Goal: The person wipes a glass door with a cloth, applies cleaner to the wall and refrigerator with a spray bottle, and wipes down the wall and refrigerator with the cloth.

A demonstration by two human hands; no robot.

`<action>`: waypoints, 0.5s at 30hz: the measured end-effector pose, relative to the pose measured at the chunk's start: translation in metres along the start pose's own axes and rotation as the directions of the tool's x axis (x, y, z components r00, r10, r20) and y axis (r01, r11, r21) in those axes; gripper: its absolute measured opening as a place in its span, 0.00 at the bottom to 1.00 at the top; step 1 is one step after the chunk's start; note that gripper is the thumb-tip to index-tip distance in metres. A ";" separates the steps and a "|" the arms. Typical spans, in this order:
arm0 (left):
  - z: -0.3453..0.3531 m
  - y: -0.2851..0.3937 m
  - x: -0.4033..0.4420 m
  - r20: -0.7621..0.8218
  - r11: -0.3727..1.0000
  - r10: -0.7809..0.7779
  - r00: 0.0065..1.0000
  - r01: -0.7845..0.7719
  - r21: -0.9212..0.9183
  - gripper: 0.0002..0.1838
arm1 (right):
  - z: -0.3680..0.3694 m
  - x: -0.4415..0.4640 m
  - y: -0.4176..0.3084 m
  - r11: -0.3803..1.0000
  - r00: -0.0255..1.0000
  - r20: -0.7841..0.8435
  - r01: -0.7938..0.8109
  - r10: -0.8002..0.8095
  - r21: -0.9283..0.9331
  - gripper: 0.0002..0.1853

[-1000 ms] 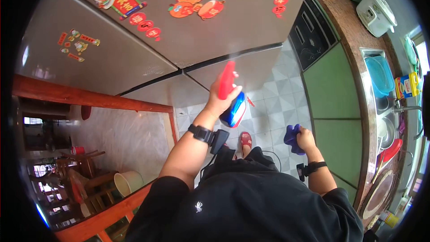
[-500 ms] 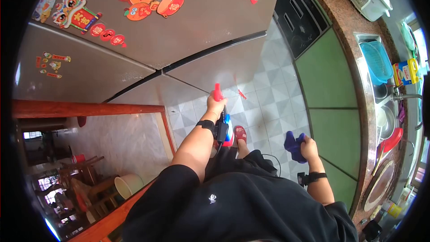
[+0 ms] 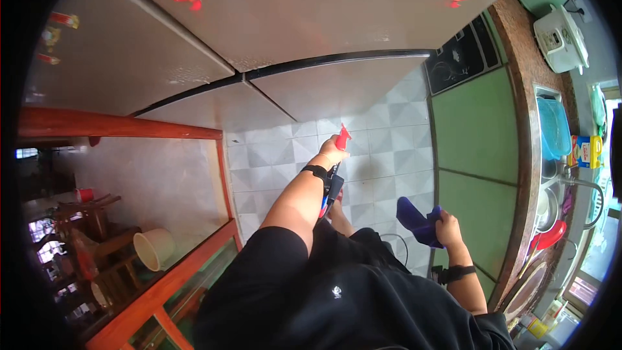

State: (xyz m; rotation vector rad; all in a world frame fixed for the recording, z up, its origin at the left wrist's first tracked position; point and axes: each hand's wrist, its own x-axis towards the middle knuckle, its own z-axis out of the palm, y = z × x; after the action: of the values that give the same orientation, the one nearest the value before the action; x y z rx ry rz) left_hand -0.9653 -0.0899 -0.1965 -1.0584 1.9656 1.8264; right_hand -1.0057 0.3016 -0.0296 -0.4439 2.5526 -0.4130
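My left hand is closed around the neck of a spray bottle, whose red spray head pokes out above my fingers. Most of the bottle's body is hidden behind my wrist and forearm; a little blue and red shows beneath. In front of it stands a grey-brown refrigerator, apart from the nozzle. On the other side my right hand grips a purple cloth, which hangs out to the left of my fist, over the tiled floor.
Green cabinets run along the right under a brown counter with a sink, a blue basket and a white rice cooker. At left, a red wooden door frame borders another room with a pale bucket.
My view has shifted, bringing the refrigerator's lower doors nearer the middle. The spray head has turned to the right in my left hand. The purple cloth has spread out leftward from my right hand.
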 end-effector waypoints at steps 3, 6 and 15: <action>0.032 -0.043 0.057 -0.014 1.000 -0.014 1.000 0.014 0.008 0.29 | -0.008 -0.010 -0.007 0.999 0.999 0.021 0.041 -0.040 -0.010 0.08; 0.056 -0.061 0.087 -0.143 0.992 0.089 0.986 -0.075 0.103 0.24 | -0.012 -0.021 -0.002 0.998 0.998 0.057 0.037 -0.035 -0.045 0.08; -0.014 -0.082 0.058 -0.337 0.968 -0.136 0.932 0.052 -0.247 0.18 | -0.010 -0.019 -0.012 0.996 0.986 0.165 0.043 -0.030 -0.074 0.10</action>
State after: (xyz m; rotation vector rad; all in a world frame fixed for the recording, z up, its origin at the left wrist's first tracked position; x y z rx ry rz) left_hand -0.9481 -0.1183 -0.2928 -1.6257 1.8651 1.9618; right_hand -0.9926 0.3000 -0.0085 -0.5318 2.4097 -0.2786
